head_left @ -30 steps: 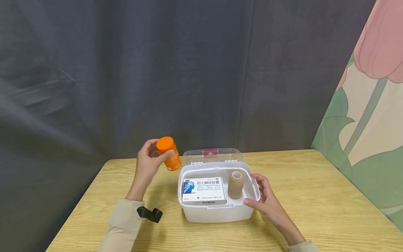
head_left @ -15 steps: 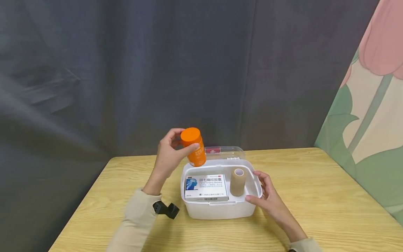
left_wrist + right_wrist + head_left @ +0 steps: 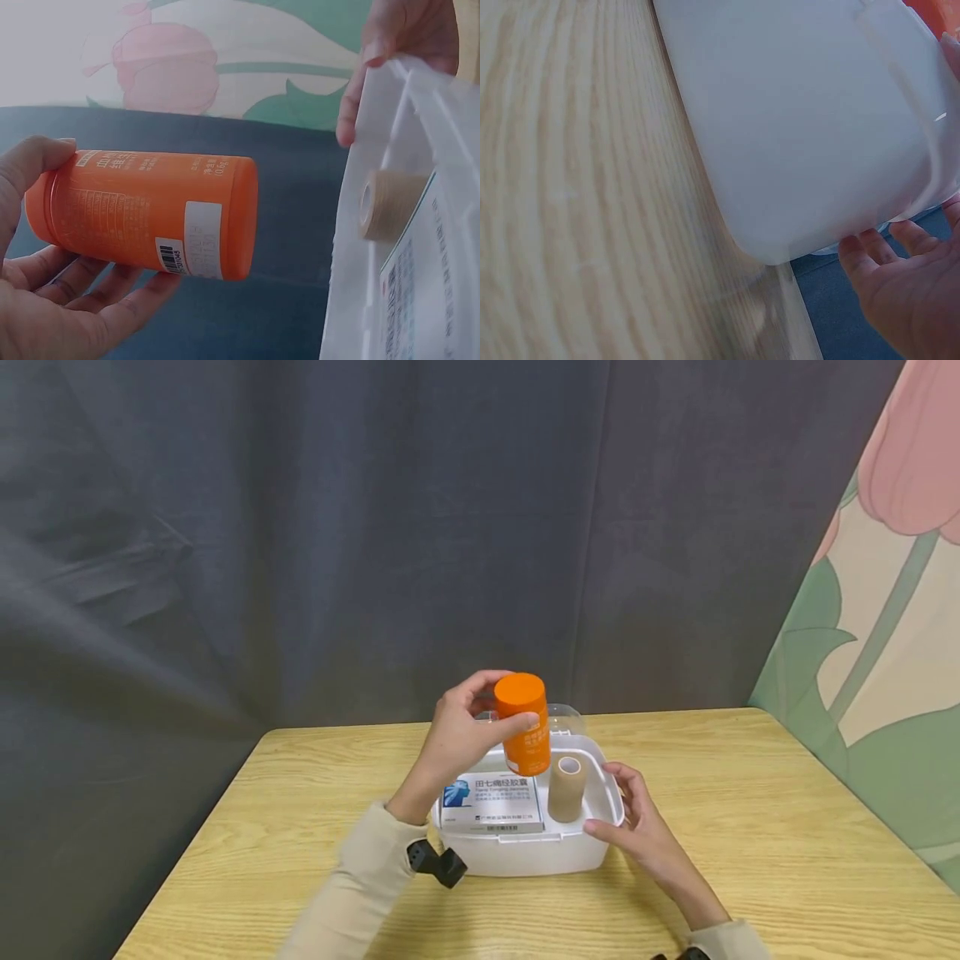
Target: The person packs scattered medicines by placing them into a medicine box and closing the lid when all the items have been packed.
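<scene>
My left hand (image 3: 455, 737) grips an orange plastic bottle (image 3: 529, 745) with a round cap, thumb in front and fingers behind. The bottle hangs upright above the rear of a white plastic box (image 3: 525, 857). At the box's right end, my right hand (image 3: 647, 833) holds the rim, its thumb at the front corner and fingers along the outer side. Inside the box lie a flat medicine carton (image 3: 491, 810) at the left and a standing beige bandage roll (image 3: 565, 797) at the right. In the left wrist view, the bottle (image 3: 161, 214) shows its printed label and a barcode.
The box's clear lid (image 3: 566, 720) is folded back behind it, partly hidden by the bottle. A wood-grain table (image 3: 750, 802) carries everything. Dark curtain (image 3: 412, 527) hangs behind, and a floral wall hanging (image 3: 885, 635) is on the right.
My left hand has carried the bottle rightward from beside the box to over it, with a slight dip lately. The bottle has become more upright. My right hand stays at the box's right end.
</scene>
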Demonstrator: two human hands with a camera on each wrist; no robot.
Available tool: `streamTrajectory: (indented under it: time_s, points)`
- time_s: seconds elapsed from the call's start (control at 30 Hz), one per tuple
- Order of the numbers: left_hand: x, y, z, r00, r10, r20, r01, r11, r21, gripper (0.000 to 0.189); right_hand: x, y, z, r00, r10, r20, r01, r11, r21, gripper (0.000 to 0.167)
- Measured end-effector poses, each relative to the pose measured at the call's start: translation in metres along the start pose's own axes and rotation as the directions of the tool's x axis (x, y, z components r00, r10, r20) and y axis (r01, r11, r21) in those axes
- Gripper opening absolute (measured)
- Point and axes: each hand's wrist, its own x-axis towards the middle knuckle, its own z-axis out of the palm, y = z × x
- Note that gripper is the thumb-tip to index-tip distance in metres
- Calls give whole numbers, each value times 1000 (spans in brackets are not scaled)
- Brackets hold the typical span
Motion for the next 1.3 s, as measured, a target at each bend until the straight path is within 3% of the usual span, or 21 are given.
streamTrajectory:
  time_s: [0.4, 0.67, 0.93, 1.3]
  points:
    - [-2, -5, 26, 996, -38, 77, 38, 999, 0, 44, 0, 1, 0, 1000, 14, 11, -14, 1000, -1, 73]
    - [-5, -7, 32, 992, -51, 118, 50, 999, 17, 43, -1, 1, 0, 1000, 17, 19, -17, 1000, -1, 73]
    - [-5, -12, 40, 981, -108, 161, 101, 993, 55, 43, 0, 0, 0, 999, 29, 16, -30, 1000, 1, 73]
    - [-10, -18, 45, 976, -102, 191, 96, 995, 37, 41, 0, 0, 1, 1000, 18, 23, -18, 1000, 10, 73]
